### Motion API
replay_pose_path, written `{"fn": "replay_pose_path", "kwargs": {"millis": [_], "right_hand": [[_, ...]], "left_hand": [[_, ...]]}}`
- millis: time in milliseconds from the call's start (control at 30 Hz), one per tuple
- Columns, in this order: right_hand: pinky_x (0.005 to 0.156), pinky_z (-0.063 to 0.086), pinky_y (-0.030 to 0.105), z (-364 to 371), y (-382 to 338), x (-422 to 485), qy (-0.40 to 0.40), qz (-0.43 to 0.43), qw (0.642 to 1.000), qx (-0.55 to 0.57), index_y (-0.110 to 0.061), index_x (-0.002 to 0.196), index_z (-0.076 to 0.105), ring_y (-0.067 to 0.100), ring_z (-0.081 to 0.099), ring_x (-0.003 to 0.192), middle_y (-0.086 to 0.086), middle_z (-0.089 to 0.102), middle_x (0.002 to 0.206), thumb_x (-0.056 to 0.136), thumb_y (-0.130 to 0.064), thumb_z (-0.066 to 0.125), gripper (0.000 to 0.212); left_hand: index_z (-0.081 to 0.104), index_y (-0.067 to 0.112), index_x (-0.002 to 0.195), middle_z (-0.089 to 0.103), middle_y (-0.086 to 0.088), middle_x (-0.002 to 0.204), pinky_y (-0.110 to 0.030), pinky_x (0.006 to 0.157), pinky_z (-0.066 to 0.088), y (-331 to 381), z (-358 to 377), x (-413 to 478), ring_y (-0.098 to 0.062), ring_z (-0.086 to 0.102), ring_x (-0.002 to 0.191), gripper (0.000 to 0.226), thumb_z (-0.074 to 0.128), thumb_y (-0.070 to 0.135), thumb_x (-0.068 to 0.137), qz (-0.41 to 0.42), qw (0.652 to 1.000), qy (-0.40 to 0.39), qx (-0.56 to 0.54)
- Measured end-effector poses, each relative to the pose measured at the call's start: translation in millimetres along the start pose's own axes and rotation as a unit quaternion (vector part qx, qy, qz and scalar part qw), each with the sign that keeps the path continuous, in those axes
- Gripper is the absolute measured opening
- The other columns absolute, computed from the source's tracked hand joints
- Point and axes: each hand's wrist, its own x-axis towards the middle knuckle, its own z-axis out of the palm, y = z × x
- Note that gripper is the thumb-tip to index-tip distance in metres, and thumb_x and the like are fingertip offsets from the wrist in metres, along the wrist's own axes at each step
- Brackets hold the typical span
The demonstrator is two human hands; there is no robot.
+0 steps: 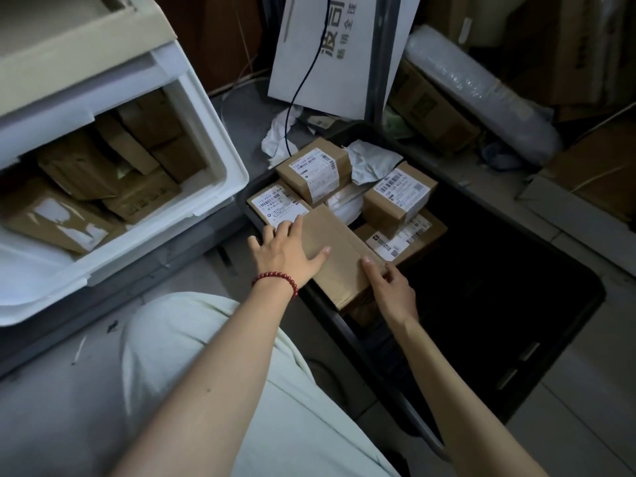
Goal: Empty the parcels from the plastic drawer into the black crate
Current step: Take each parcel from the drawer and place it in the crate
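The black crate (585, 287) is sitting on the floor. Its far-left corner, toward eleven o'clock, is filling with labelled parcels (313, 168), and the room from two round to five o'clock inside it is lying dark and open. A plain brown parcel (339, 256) is lying across the crate's near-left rim, at about nine o'clock of the crate. The left hand (285, 253), wearing a red bead bracelet (275, 280), is pressing on the parcel's left side, fingers spread and fairly straight, thumb flat on top. The right hand (392, 290) is gripping the parcel's near right corner, thumb on top and fingers curling round the edge. At ten o'clock from the hands, the plastic drawer (220, 187) is standing pulled out, its rounded corner just beside the crate, with more boxes (86, 166) lying inside.
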Motion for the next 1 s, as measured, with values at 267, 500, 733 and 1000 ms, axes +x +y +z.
{"fn": "replay_pose_path", "kwargs": {"millis": [267,500,733,1000], "right_hand": [[0.110,0.034,0.046,18,-45,-13,0.050,-0.172,0.952,-0.250,-0.024,0.144,0.034,0.024,0.036,0.135,0.001,0.037,0.148,0.083,-0.051,0.064,0.074],[0.103,0.042,0.042,74,-112,-36,-0.052,-0.274,0.917,-0.285,-0.029,0.136,0.047,0.023,0.040,0.132,0.001,0.033,0.147,0.087,-0.059,0.054,0.058],[0.106,0.039,0.039,161,-176,-84,-0.143,-0.362,0.887,-0.247,-0.021,0.133,0.053,0.025,0.042,0.130,0.008,0.036,0.143,0.089,-0.055,0.056,0.056],[0.100,0.040,0.044,250,-187,-118,-0.241,-0.341,0.855,-0.309,-0.015,0.147,0.030,0.033,0.037,0.134,0.014,0.019,0.153,0.089,-0.059,0.053,0.076]], "left_hand": [[0.034,0.027,0.143,0.043,-0.001,0.144,-0.048,0.102,0.025,-34,-43,-19,-0.028,0.035,0.128,0.070,0.043,0.066,0.085,-0.066,0.995,0.072,0.034],[0.042,0.027,0.139,0.041,0.001,0.144,-0.052,0.106,0.021,-104,-96,-44,-0.029,0.030,0.133,0.066,0.047,0.063,0.084,-0.131,0.981,0.142,0.004],[0.037,0.027,0.143,0.038,0.000,0.147,-0.050,0.105,0.027,-203,-99,-102,-0.029,0.032,0.132,0.069,0.045,0.065,0.085,-0.226,0.967,0.114,0.018],[0.034,0.025,0.145,0.039,-0.001,0.147,-0.048,0.106,0.029,-269,-100,-136,-0.029,0.034,0.132,0.071,0.049,0.062,0.085,-0.255,0.964,0.068,0.000]]}}
